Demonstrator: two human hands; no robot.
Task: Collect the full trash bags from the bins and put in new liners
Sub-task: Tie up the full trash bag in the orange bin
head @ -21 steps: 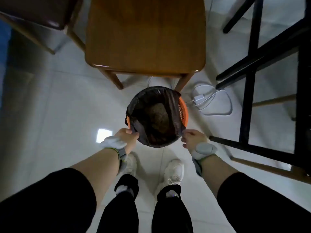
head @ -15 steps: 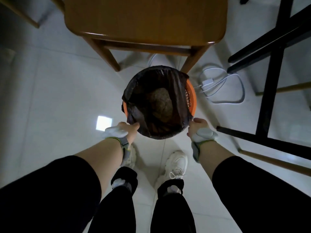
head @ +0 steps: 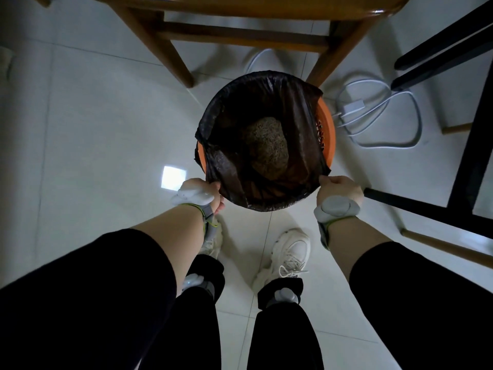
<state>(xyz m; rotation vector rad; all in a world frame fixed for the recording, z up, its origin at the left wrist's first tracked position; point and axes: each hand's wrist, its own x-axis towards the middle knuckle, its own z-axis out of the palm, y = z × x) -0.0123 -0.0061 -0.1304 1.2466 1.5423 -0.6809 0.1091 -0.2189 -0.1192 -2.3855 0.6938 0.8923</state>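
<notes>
1. Where the orange bin [head: 326, 126] stands on the tiled floor [head: 93, 129] beside a wooden chair leg [head: 324, 68], its black trash bag [head: 298, 124] gapes, crinkled, brownish waste inside.
2. Left hand [head: 210, 194] fingers pinch the bag's near-left rim.
3. Right hand [head: 337, 189] fingers pinch its near-right rim.

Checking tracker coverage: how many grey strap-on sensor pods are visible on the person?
4. One on the left wrist, one on the right wrist, one on the left ankle, one on the right ankle. Any others would be hidden outside the view.
</notes>
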